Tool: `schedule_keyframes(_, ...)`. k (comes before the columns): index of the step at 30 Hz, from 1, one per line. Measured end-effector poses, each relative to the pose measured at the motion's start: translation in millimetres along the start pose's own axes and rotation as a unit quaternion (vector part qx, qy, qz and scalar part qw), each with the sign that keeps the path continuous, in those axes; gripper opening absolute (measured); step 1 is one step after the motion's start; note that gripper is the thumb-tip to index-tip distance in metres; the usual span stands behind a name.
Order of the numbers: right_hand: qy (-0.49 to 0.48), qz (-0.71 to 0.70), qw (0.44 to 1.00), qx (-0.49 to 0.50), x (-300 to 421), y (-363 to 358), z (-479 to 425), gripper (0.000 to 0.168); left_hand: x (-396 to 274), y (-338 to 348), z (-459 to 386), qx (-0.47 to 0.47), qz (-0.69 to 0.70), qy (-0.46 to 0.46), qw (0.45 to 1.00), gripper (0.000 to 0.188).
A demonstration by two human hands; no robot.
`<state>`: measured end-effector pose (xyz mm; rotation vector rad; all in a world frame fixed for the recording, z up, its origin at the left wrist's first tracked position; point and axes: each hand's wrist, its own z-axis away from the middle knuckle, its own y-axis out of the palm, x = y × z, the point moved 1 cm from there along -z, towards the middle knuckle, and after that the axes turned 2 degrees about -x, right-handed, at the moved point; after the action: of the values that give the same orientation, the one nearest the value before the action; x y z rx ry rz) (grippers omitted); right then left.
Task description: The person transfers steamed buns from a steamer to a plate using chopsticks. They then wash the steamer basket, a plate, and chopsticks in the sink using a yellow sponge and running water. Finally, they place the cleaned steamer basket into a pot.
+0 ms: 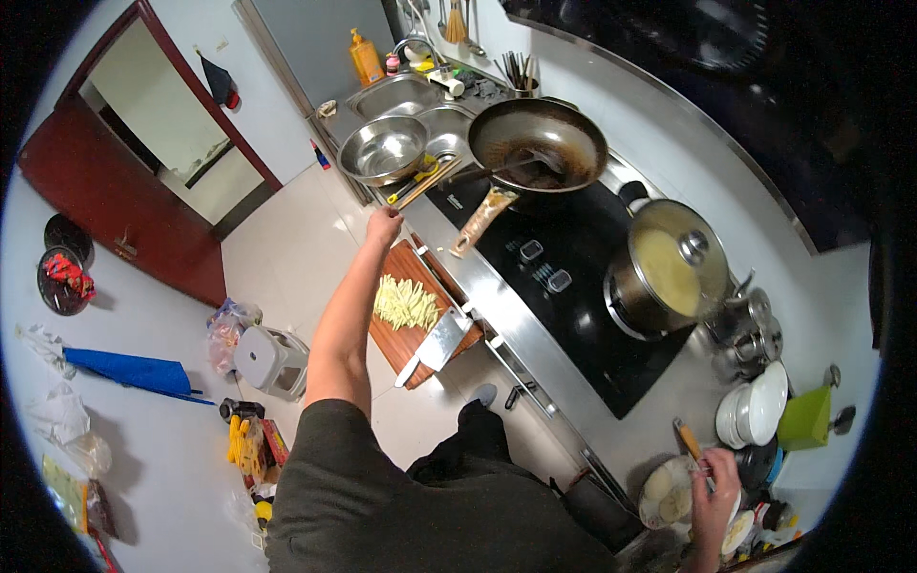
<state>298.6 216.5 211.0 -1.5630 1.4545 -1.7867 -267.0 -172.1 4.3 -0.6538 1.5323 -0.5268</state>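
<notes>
My left hand (385, 223) is closed at the near ends of a pair of wooden chopsticks (430, 184), by the counter edge. Beside them lies a yellow-and-black utensil (412, 188). At the lower right, my right hand (715, 487) has its fingers pinched at the lower end of a wooden-handled utensil (688, 438), over a plate (648, 501) with pale round food; the utensil's far part is hidden. Below my left hand, a wooden cutting board (390, 268) holds pale green vegetable strips (406, 303) and a cleaver (444, 339), lying flat.
A wok (537, 143) with a spatula in it stands on the black cooktop (573, 315). A lidded pot (666, 265) holds yellowish liquid. A steel bowl (383, 149) sits by the sink (394, 100). White bowls (752, 408) stand at right; a plastic stool (272, 362) is on the floor.
</notes>
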Motion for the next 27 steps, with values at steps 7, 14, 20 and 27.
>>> schedule_keyframes(7, 0.098, -0.073, 0.977, 0.173, 63, 86, -75, 0.033, 49, 59, -99, 0.035, -0.237, 0.112, 0.964, 0.020)
schedule_keyframes(14, 0.126, -0.065, 0.970, 0.199, 93, 114, -103, 0.034, 56, 85, -116, 0.034, -0.278, 0.137, 0.950, 0.013)
schedule_keyframes(20, 0.103, -0.075, 0.972, 0.195, 103, 124, -105, 0.034, 50, 83, -125, 0.083, -0.315, 0.139, 0.935, 0.018)
schedule_keyframes(27, 0.095, -0.046, 0.982, 0.156, 89, 117, -90, 0.029, 37, 43, -89, 0.030, -0.038, 0.053, 0.997, 0.034)
